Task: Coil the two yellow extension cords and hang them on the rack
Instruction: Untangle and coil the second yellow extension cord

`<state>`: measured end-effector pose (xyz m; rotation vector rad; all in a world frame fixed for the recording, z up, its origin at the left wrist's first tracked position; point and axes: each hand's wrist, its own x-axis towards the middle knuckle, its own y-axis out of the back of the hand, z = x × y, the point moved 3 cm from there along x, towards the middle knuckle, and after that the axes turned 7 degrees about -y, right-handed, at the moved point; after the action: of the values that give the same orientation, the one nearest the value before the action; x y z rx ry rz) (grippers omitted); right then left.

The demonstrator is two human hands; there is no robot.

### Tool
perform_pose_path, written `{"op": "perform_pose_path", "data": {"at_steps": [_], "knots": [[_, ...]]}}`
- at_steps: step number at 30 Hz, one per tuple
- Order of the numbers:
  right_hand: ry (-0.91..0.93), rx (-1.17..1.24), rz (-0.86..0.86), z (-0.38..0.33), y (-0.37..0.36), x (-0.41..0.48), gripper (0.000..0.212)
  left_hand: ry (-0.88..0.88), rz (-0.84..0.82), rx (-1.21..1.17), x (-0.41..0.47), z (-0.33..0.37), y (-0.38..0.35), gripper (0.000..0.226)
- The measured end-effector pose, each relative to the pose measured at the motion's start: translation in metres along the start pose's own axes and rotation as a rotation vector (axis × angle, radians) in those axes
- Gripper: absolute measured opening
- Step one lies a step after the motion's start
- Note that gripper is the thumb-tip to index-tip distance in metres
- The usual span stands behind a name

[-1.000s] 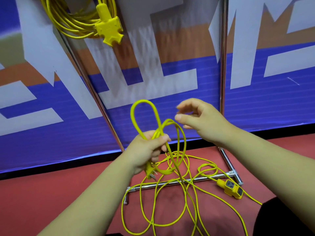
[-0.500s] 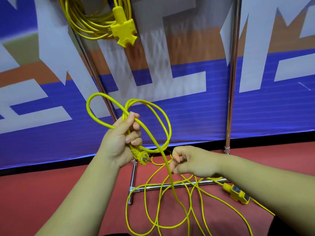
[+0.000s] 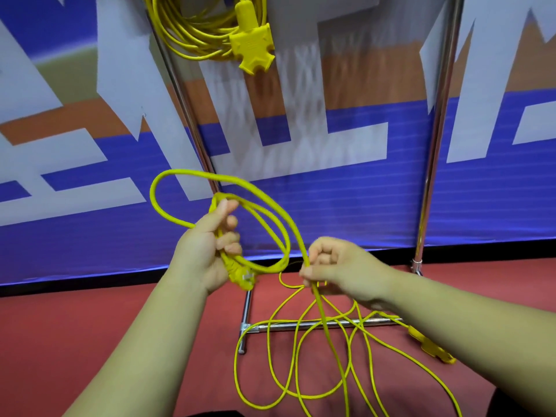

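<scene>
In front of the rack (image 3: 434, 164), where one coiled cord (image 3: 192, 28) hangs, the left hand (image 3: 207, 251) grips loops of the second cord (image 3: 270, 218) while the right hand (image 3: 343, 270) pinches its strand above the floor tangle.

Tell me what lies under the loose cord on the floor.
Under the loose cord: the red floor and the rack's chrome base bar, which its strands cross. The right forearm covers the bar's far end.

One yellow cord (image 3: 186, 31) hangs coiled on the rack (image 3: 434, 145), its socket block (image 3: 252, 46) dangling. The second cord (image 3: 192, 172) forms two loops gripped in the left hand (image 3: 204, 251), the rest sprawled over the rack's base bar (image 3: 282, 325)
</scene>
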<state>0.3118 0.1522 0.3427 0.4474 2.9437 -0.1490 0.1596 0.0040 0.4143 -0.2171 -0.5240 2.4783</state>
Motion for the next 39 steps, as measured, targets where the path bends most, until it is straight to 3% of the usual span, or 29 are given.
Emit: {"op": "perform_pose_path", "data": {"at_steps": [2, 5, 7, 9, 11, 15, 19, 25, 31, 35, 39], "knots": [[0.044, 0.209, 0.156, -0.02, 0.008, 0.002, 0.021, 0.129, 0.072, 0.316, 0.006, -0.019, 0.022, 0.015], [0.106, 0.3, 0.526, -0.033, 0.041, 0.012, 0.017, 0.34, 0.008, 0.781, 0.006, -0.05, 0.042, 0.028], [0.101, 0.129, 0.751, -0.023, 0.071, 0.017, 0.015, 0.414, 0.004, 0.857, 0.002, -0.056, 0.043, 0.034], [0.02, -0.321, 0.86, -0.004, 0.094, 0.023, 0.017, 0.427, 0.049, 0.776, 0.003, -0.052, 0.04, 0.037], [-0.101, -0.71, 0.775, 0.016, 0.1, 0.029, 0.019, 0.392, 0.078, 0.639, 0.004, -0.045, 0.036, 0.036], [-0.177, -1.217, 0.387, 0.04, 0.077, 0.035, 0.023, 0.257, 0.004, 0.409, -0.002, -0.033, 0.025, 0.034], [-0.12, -1.376, 0.01, 0.037, 0.042, 0.023, 0.03, 0.2, -0.077, 0.257, -0.006, -0.025, 0.011, 0.034], [0.047, -1.415, -0.327, 0.019, 0.008, -0.004, 0.044, 0.037, -0.162, 0.3, -0.008, -0.029, -0.005, 0.029], [0.335, -1.165, -0.269, -0.022, 0.015, -0.028, 0.036, -0.052, -0.191, 0.466, -0.01, -0.041, -0.016, 0.03], [0.445, -0.912, -0.055, -0.053, 0.035, -0.037, 0.024, -0.024, -0.257, 0.493, -0.015, -0.052, -0.027, 0.03], [0.428, -0.579, 0.182, -0.06, 0.052, -0.034, 0.015, 0.029, -0.357, 0.536, -0.022, -0.061, -0.042, 0.027]]}}
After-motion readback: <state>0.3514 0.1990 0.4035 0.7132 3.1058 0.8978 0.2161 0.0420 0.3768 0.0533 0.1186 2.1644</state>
